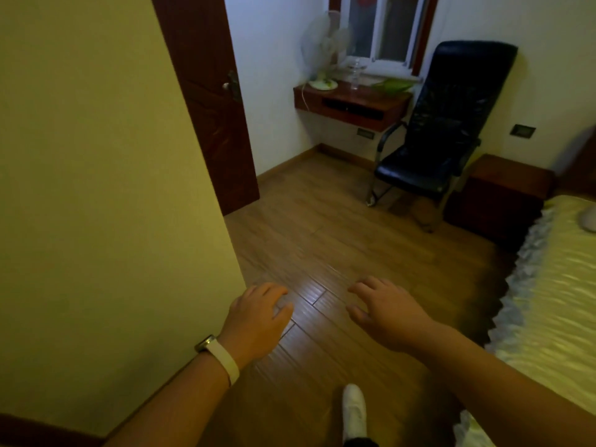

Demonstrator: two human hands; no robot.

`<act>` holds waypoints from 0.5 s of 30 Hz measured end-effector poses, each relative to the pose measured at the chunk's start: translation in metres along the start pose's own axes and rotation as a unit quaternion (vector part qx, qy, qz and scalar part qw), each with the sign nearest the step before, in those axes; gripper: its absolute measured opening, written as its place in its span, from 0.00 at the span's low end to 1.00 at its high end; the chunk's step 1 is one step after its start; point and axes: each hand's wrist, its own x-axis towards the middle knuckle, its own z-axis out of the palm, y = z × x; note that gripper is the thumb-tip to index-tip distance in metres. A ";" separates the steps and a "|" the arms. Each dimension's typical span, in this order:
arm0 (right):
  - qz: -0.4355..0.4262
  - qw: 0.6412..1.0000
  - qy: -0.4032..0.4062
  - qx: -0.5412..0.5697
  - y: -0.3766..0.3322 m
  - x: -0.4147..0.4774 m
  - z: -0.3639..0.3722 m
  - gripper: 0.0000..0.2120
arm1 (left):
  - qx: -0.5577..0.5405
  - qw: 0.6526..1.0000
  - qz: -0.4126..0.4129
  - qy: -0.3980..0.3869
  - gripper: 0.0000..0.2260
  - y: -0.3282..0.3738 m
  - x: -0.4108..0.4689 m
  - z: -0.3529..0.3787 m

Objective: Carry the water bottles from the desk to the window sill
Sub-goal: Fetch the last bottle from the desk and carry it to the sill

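Nothing of the carrying looks done, as far as this view shows. The left hand [258, 321], with a pale band and watch [222, 353] on its wrist, and the right hand [387, 314] hang palm-down in the lower middle of the frame. Their fingers are loosely spread and relaxed, and both hold nothing. They float over the brown wooden plank floor [322, 227], with a white shoe [354, 408] below them at the bottom edge.

The task's thing is well apart from them, in the upper middle of the frame. One clear plastic water bottle [354, 74] stands upright on the dark red wall-mounted wooden desk [351, 104], between a white table fan [322, 53] at the left and a flat green item [392, 85] at the right. Whether more bottles stand there is too blurred to tell. The white window sill [387, 71] runs just behind and above the desk top, and no bottle can be made out on it.

A black leather office chair [445, 124] stands to the right of the desk, and a bed with a shiny yellow cover [548, 285] fills the right edge. My judgement is that the person has yet to cross the room, so the reach, the grasp and the short lift to the sill all remain.
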 end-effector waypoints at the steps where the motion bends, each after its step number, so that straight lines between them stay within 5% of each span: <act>1: 0.004 1.000 -0.003 0.008 0.009 0.013 0.002 0.24 | 0.005 1.000 0.003 -0.007 0.18 0.003 0.014 0.002; 15: 0.074 0.996 0.027 0.051 0.219 0.208 -0.103 0.23 | 0.019 0.999 0.017 -0.048 0.19 0.101 0.297 0.017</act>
